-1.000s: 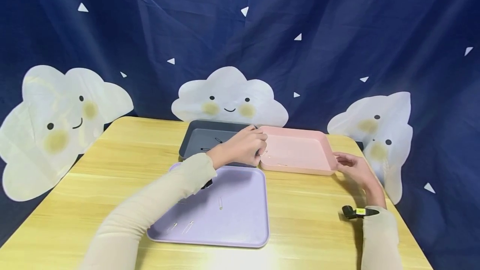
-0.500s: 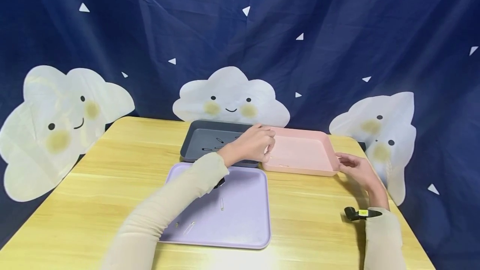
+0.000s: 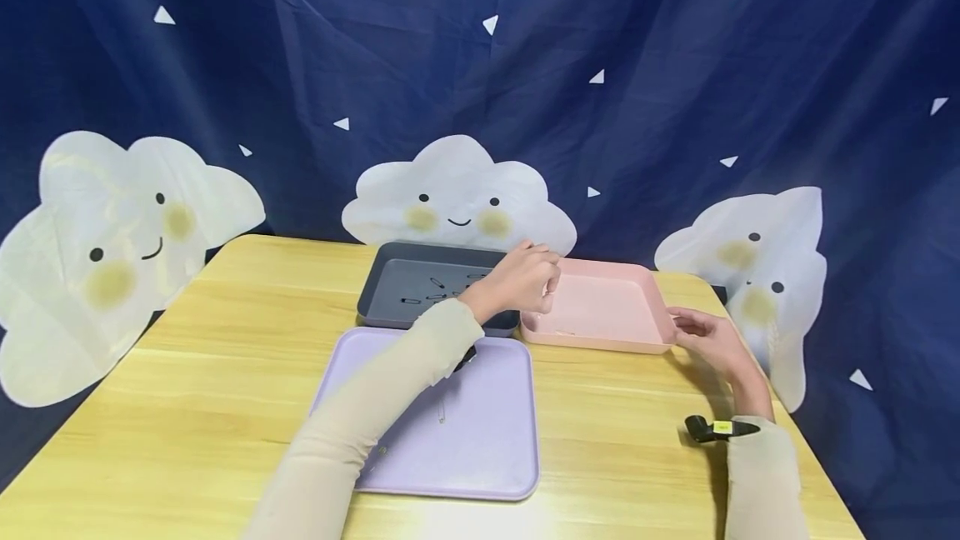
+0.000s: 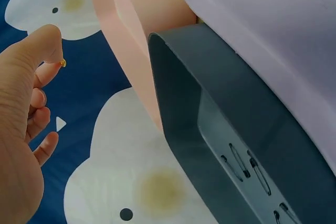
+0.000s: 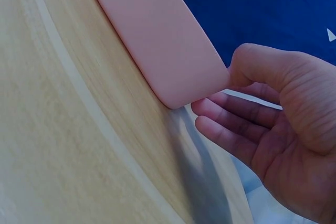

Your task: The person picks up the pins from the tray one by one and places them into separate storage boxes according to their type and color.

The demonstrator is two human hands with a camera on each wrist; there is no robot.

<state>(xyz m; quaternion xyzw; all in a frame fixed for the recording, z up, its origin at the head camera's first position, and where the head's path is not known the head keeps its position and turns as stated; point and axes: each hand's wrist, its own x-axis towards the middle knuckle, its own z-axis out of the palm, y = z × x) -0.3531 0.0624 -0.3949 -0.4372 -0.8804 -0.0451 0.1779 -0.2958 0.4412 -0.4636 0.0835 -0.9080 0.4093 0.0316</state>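
Note:
My left hand (image 3: 522,277) is over the left end of the pink tray (image 3: 600,343), beside the dark grey tray (image 3: 427,323). Thumb and forefinger pinch a safety pin (image 4: 63,63); only its small gold end shows, the rest hidden in the fingers. My right hand (image 3: 708,340) grips the pink tray's right end, thumb at the rim and fingers curled against the outer wall, as the right wrist view shows. A gold safety pin (image 3: 566,333) lies in the pink tray. Several black safety pins (image 4: 260,176) lie in the grey one.
A shallow purple tray (image 3: 495,440) lies in front of the grey tray, partly under my left sleeve. On it are a gold safety pin (image 3: 441,412) and another pin (image 3: 382,450) near the sleeve. A blue cloud-print curtain (image 3: 420,48) hangs behind the wooden table (image 3: 615,440).
My left hand has moved right and slightly up, from the grey tray's right edge to over the pink tray's left end. The right hand has stayed at the pink tray.

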